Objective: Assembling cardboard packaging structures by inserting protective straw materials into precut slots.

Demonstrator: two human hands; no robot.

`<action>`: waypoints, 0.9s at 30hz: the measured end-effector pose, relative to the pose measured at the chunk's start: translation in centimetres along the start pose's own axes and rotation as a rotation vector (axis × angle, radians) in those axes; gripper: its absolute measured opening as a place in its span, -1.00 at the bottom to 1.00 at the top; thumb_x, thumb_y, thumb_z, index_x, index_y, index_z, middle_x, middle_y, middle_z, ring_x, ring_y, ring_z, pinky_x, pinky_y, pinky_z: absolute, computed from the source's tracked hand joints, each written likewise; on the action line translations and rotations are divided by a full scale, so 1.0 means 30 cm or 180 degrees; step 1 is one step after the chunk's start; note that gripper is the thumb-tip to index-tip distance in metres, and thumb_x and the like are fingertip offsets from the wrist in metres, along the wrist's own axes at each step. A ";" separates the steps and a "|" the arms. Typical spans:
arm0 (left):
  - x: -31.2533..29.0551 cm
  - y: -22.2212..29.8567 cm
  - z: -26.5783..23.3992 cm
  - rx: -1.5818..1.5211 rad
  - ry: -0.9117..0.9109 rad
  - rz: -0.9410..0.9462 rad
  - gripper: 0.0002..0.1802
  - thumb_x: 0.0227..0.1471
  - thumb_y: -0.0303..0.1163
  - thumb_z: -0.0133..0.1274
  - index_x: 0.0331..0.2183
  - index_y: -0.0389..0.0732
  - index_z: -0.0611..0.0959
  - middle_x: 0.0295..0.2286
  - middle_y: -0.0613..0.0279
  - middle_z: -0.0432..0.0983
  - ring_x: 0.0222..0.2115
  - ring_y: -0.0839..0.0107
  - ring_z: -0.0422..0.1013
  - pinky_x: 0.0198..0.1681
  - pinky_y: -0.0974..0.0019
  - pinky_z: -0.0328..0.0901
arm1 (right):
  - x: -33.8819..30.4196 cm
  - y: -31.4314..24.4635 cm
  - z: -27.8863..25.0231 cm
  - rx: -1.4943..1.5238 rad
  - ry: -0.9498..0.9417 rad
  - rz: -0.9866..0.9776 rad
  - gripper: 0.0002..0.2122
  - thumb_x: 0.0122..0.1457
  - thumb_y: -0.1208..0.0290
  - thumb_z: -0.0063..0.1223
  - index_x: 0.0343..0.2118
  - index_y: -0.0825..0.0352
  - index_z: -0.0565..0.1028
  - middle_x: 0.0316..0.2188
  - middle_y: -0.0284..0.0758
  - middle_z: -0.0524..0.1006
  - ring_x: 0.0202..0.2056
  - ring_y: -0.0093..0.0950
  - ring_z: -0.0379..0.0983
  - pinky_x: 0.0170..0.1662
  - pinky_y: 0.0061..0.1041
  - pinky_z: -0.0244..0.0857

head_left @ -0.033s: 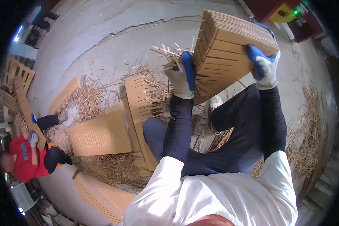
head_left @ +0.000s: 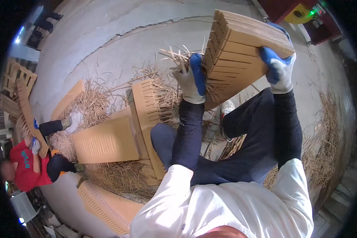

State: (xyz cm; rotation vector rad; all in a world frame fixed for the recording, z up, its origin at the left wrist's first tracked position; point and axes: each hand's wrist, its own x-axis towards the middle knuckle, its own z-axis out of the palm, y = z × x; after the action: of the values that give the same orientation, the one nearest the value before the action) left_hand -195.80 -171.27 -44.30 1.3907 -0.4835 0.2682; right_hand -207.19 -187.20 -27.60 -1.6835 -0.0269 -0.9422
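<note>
A thick stack of slotted brown cardboard sheets (head_left: 238,53) is raised in front of me, tilted, with rows of narrow slits along its left side. My right hand (head_left: 281,71), in a white and blue work glove, is closed around the stack's right end, thumb on the near face. Against the slit edge, my left hand (head_left: 192,79), gloved alike, is closed on a bunch of thin cardboard strips (head_left: 180,57) that stick out beyond its fingers. The left fingertips are partly hidden.
Slotted cardboard pieces (head_left: 144,115) and a wide cardboard sheet (head_left: 105,141) lie left of my knee among heaps of strips (head_left: 93,99). More scraps (head_left: 325,139) lie along the right. At far left a person in red (head_left: 27,162) handles another cardboard piece. A red machine (head_left: 317,23) stands top right.
</note>
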 end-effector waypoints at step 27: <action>-0.057 -0.059 -0.002 0.0015 -0.1057 -0.0132 -0.66 0.14 -0.30 -0.06 -0.11 -0.30 0.52 -0.18 0.12 0.49 -0.15 0.33 0.40 -0.07 0.27 0.26 | 0.024 0.029 -0.078 -0.0134 0.0272 0.0064 -0.45 -0.02 0.29 0.23 -0.02 0.49 0.33 -0.14 -0.28 0.45 -0.12 -0.52 0.39 0.00 -0.52 0.26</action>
State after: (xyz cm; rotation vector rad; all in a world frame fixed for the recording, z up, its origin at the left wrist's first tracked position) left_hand -196.46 -171.34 -46.66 1.4545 -0.7266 0.0025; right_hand -207.58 -189.75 -27.82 -1.6777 0.0674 -1.0046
